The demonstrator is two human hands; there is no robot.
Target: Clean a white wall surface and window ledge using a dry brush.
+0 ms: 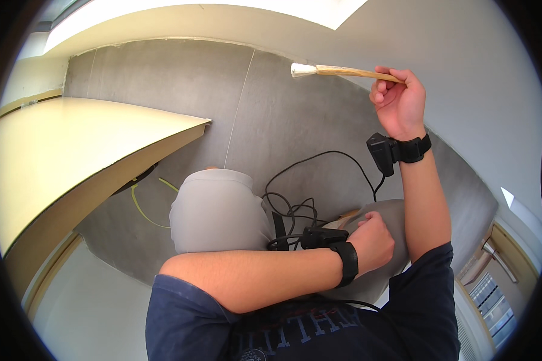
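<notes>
My right hand (400,99) is raised at the upper right, its fingers closed round the end of a brush's (343,71) pale wooden handle. The brush lies nearly level in the air, its white tip pointing left toward the wall's lower edge; whether the tip touches the wall I cannot tell. My left forearm crosses in front of my body. At its end, my left hand (373,240) is curled into a fist by my right thigh, its inner side hidden, so I cannot make out anything held. A black strap with a small black box (382,154) sits on each wrist.
Black cable (295,210) lies looped between my legs and runs up to the right wrist box. A pale yellow tabletop (84,144) juts in from the left, with a yellow-green cord (140,204) below it. Grey floor (295,120) meets a white wall (403,36).
</notes>
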